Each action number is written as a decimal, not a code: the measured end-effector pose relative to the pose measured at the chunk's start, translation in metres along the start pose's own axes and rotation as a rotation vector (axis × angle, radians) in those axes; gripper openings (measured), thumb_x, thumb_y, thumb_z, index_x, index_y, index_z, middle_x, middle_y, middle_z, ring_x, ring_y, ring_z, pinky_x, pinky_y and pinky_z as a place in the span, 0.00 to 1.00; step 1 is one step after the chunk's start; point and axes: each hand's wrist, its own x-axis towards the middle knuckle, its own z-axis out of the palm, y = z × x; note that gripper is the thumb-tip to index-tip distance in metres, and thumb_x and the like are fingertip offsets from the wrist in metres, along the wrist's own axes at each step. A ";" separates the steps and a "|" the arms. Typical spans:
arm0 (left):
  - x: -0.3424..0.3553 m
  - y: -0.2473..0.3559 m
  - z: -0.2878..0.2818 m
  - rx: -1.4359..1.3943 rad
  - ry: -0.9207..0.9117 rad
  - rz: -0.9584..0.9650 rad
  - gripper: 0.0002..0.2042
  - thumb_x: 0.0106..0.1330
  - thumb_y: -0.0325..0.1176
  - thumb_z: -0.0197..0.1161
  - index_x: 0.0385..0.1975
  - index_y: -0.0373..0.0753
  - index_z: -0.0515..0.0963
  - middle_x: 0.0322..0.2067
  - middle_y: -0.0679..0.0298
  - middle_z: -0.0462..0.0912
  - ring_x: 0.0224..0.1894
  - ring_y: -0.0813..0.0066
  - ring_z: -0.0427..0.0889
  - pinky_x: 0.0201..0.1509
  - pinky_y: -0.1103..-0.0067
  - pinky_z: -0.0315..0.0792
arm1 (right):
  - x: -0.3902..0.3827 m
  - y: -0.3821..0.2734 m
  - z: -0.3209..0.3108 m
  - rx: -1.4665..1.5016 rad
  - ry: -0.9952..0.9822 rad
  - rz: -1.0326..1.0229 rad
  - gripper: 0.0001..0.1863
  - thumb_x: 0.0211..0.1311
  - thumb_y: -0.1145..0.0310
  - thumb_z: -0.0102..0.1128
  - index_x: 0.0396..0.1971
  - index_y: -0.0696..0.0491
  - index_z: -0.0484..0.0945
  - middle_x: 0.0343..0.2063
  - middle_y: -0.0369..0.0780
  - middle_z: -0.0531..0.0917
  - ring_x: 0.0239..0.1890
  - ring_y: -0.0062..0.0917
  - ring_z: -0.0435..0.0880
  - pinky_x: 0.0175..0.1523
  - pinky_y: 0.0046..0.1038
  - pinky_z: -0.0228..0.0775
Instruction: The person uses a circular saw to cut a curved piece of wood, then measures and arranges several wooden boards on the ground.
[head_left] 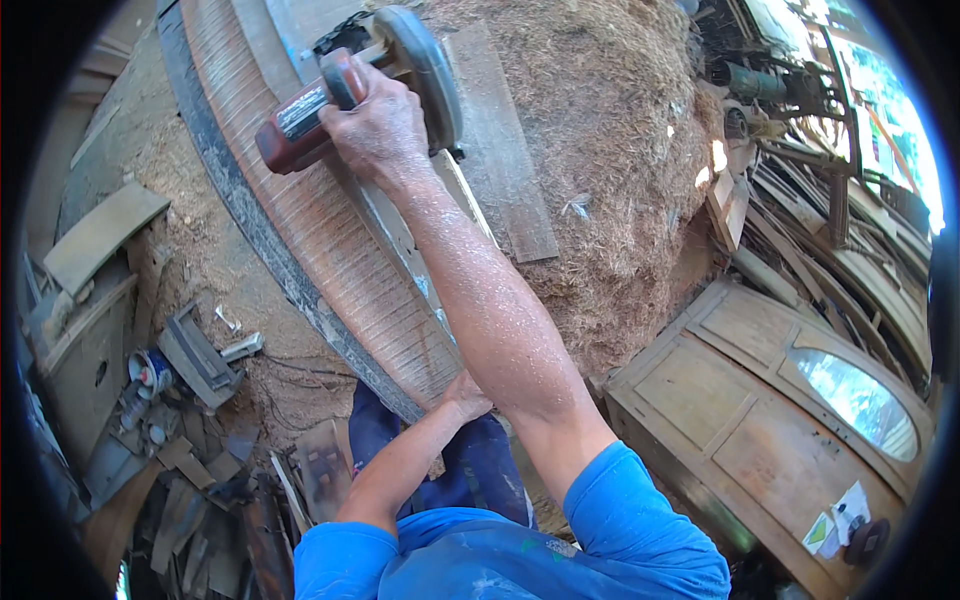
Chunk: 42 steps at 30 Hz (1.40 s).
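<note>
At the far end of a long wooden bench [275, 225], my right hand [385, 125] is closed around the handle of a red circular saw [292, 128] with a rounded grey guard. The saw rests over a narrow plank [408, 262] with worn pale and bluish paint, lying lengthwise on the bench. Sawdust speckles my right forearm. My left hand [468, 396] is by the near end of this plank, close to my body. The right forearm covers its fingers, so its grip does not show.
A heap of shavings [610, 150] lies right of the bench, with a flat board [505, 150] beside the plank. A wooden cabinet door with an oval glass [760, 420] stands lower right. Timber is stacked behind it. Scrap wood [190, 500] and cans [150, 370] clutter the left.
</note>
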 end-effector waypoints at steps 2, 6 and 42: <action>-0.004 0.010 0.010 0.109 0.007 -0.043 0.17 0.71 0.30 0.47 0.58 0.38 0.72 0.57 0.58 0.78 0.60 0.64 0.75 0.65 0.69 0.69 | 0.005 0.002 0.000 0.001 0.014 0.017 0.18 0.54 0.63 0.64 0.47 0.45 0.78 0.36 0.47 0.86 0.43 0.43 0.86 0.52 0.41 0.77; -0.004 0.023 0.034 0.385 0.009 -0.051 0.18 0.72 0.31 0.48 0.60 0.39 0.70 0.59 0.58 0.76 0.62 0.64 0.73 0.66 0.69 0.67 | 0.017 -0.007 0.000 -0.008 -0.006 0.067 0.19 0.53 0.62 0.65 0.47 0.45 0.78 0.39 0.48 0.86 0.46 0.46 0.85 0.53 0.42 0.77; 0.081 0.135 0.149 2.805 0.193 0.906 0.28 0.65 0.53 0.60 0.62 0.48 0.73 0.71 0.59 0.62 0.76 0.54 0.51 0.79 0.54 0.40 | -0.244 0.233 -0.353 0.669 0.024 0.798 0.19 0.71 0.66 0.49 0.60 0.48 0.71 0.25 0.34 0.77 0.23 0.15 0.78 0.24 0.21 0.71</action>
